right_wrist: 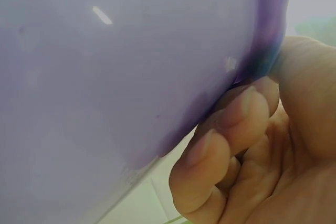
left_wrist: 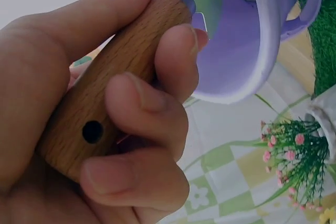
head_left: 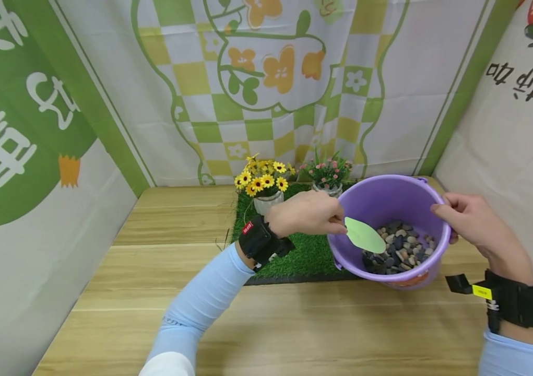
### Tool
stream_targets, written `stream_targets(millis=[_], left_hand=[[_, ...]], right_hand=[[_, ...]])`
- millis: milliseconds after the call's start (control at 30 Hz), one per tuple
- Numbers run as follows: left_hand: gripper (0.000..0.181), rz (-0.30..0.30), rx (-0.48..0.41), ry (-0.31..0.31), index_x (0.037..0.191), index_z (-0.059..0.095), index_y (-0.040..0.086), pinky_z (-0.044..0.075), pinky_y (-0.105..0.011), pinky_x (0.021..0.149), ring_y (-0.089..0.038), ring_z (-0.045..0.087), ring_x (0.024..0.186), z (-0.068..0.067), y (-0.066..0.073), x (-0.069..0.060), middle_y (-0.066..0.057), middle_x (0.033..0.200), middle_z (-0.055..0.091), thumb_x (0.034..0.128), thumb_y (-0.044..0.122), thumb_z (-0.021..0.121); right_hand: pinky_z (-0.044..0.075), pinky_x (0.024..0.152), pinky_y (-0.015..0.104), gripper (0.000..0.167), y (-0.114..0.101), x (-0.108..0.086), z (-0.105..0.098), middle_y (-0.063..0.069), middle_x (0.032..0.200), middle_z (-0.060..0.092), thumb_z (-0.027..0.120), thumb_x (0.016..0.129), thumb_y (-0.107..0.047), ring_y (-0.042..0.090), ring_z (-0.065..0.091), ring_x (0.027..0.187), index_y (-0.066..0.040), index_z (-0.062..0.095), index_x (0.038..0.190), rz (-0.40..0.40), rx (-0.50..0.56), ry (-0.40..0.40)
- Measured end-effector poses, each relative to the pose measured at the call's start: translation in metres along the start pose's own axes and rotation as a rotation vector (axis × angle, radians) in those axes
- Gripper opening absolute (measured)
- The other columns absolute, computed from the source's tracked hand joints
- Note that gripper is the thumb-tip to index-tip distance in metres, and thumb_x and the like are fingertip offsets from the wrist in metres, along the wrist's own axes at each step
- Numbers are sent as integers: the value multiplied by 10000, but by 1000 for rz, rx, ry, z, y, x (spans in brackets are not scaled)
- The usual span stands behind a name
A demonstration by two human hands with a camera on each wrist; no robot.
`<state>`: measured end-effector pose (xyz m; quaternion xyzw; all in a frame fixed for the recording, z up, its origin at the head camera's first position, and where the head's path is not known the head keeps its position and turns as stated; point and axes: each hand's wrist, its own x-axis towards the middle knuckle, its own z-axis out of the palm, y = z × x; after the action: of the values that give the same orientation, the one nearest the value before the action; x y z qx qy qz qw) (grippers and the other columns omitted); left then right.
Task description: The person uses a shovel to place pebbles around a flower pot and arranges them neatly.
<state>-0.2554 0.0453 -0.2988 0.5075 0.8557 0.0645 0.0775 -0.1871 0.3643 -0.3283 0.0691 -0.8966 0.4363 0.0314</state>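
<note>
A purple bucket stands at the right of the table, partly over the grass mat, with many small dark and tan pebbles inside. My left hand grips a garden trowel by its wooden handle, fingers wrapped round it. The trowel's pale green blade reaches over the rim into the bucket, above the pebbles; whether its tip touches them I cannot tell. On the bucket's right side, my right hand holds the rim, thumb over the edge and fingers curled against the outer wall.
A green artificial grass mat lies at the table's back. On it stand a pot of yellow flowers and a pot of pink flowers, close behind my left hand and the bucket. Printed cloth walls enclose the wooden table.
</note>
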Motion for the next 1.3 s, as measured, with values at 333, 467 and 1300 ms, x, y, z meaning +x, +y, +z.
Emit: stream_targets(millis=[333, 467, 1300], left_hand=[[249, 6, 3, -11, 774, 593, 197, 272, -180, 568, -44, 365, 545, 9, 2, 14, 77, 635, 370, 984, 331, 604], [280, 5, -5, -12, 737, 559, 198, 277, -179, 557, -40, 365, 540, 16, 2, 19, 80, 628, 356, 980, 327, 610], [290, 10, 74, 29, 723, 541, 231, 329, -167, 511, 1, 473, 551, 43, 10, 36, 121, 645, 454, 978, 350, 608]], right_hand=[[454, 464, 283, 301, 0, -1, 0, -41, 575, 556, 538, 1010, -195, 140, 523, 483, 22, 509, 804, -25, 8, -4], [447, 460, 282, 287, 0, -1, -2, -43, 574, 553, 534, 1009, -184, 139, 518, 481, 7, 511, 795, -29, 8, -2], [455, 464, 279, 276, 0, 1, 2, -45, 557, 525, 546, 990, -175, 133, 518, 481, -8, 502, 774, -4, -30, 32]])
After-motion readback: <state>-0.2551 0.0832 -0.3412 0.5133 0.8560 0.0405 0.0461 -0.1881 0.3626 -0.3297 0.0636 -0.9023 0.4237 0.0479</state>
